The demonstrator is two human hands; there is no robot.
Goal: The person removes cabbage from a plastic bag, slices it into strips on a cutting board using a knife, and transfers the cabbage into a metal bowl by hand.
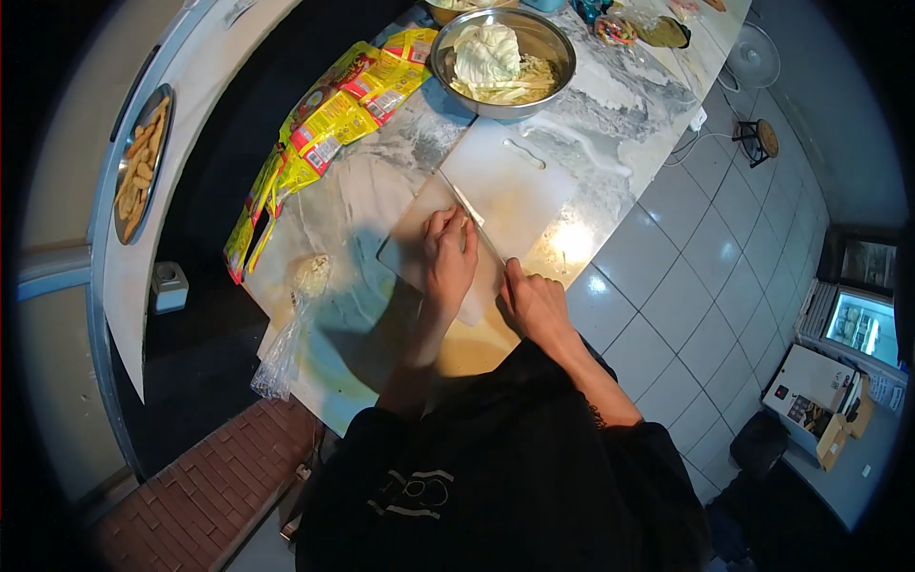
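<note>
You have the knife point(484, 233) at the cutting board point(496, 162) on the desk point(367, 200).
Your right hand point(537, 300) has its grip clamped on the knife; your left hand point(450, 259) bends beside the blade, perhaps at a pale piece point(469, 204), its grip impossible to tell.

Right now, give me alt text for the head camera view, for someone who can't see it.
A person's right hand holds a knife over a pale cutting board, with the left hand close beside the blade. Beyond the board, a metal bowl holds cabbage; yellow packets lie to the left on a marbled counter.
</note>
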